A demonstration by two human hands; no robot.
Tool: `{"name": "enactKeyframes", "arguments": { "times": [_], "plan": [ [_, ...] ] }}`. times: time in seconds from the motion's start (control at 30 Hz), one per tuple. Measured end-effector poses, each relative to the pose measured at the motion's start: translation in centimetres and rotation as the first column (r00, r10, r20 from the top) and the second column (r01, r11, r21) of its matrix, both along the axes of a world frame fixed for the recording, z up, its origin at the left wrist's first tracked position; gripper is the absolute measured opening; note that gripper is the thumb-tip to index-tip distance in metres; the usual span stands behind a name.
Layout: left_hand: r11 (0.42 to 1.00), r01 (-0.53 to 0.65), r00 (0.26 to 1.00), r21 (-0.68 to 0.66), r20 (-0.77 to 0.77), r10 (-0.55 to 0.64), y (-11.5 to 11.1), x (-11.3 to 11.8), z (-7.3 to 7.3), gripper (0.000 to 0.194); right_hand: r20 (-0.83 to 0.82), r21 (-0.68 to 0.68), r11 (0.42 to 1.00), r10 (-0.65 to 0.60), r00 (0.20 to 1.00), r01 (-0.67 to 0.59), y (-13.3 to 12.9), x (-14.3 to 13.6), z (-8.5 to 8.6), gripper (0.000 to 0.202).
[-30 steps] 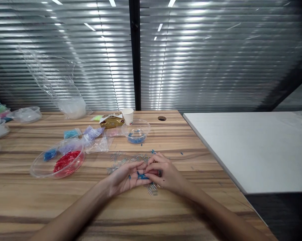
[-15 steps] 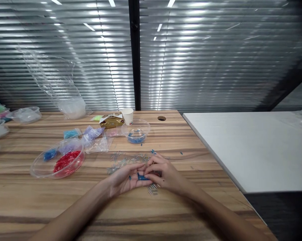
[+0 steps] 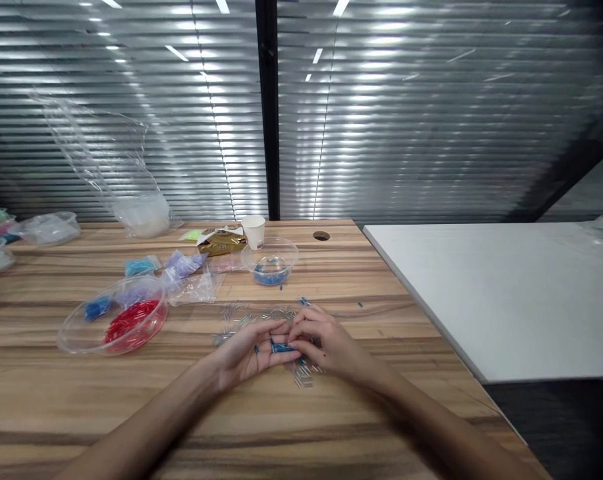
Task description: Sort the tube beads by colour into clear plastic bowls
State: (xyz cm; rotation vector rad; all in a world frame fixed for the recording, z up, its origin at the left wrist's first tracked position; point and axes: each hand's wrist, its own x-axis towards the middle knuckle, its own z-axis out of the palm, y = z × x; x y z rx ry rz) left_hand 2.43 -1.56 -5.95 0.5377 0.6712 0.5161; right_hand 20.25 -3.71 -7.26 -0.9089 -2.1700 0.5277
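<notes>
Palm up, my left hand [image 3: 251, 350] cups several small blue tube-shaped pieces [image 3: 281, 347] in its palm and on its fingers. My right hand [image 3: 324, 340] meets it from the right, thumb and fingers bent together over the left fingertips at the blue pieces; what lies between the right fingertips is too small to make out. Around and behind both hands, clear tube-shaped pieces [image 3: 244, 321] are scattered on the wooden table [image 3: 231, 427]. A few blue pieces [image 3: 304, 301] lie just beyond my right hand.
Behind the hands stands a clear bowl [image 3: 270, 263] of blue pieces, beside a white paper cup [image 3: 253, 232] and a gold packet [image 3: 221, 240]. At left are a bowl [image 3: 76, 337] with red pieces [image 3: 131, 323] and small plastic bags [image 3: 181, 265]. A white table [image 3: 481, 287] is at right.
The right fingers have shifted slightly at the left palm, and the blue pieces there lie a little differently. The whole view has moved slightly.
</notes>
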Motion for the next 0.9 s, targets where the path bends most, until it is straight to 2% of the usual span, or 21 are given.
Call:
{"name": "enactKeyframes", "arguments": {
  "times": [0.27, 0.4, 0.53, 0.9],
  "plan": [
    [0.998, -0.064, 0.998, -0.025, -0.002, 0.064, 0.35, -0.18, -0.3, 0.016, -0.042, 0.009, 0.999, -0.032, 0.999, 0.033, 0.08, 0.02, -0.03, 0.009],
    [0.997, -0.07, 0.998, -0.021, -0.006, 0.07, 0.33, -0.09, -0.08, 0.016, -0.084, 0.065, 0.995, -0.067, 0.994, 0.072, 0.12, 0.01, 0.06, 0.009],
    [0.999, -0.048, 0.999, -0.019, 0.001, 0.048, 0.16, -0.04, 0.12, 0.014, -0.089, 0.13, 0.99, -0.042, 0.995, 0.053, 0.09, -0.13, 0.12, 0.009],
    [0.997, -0.077, 0.997, -0.023, -0.023, 0.077, 0.05, -0.19, -0.28, 0.015, -0.09, 0.193, 0.981, 0.032, 0.995, -0.014, 0.18, -0.22, 0.05, 0.009]
  ]
}}
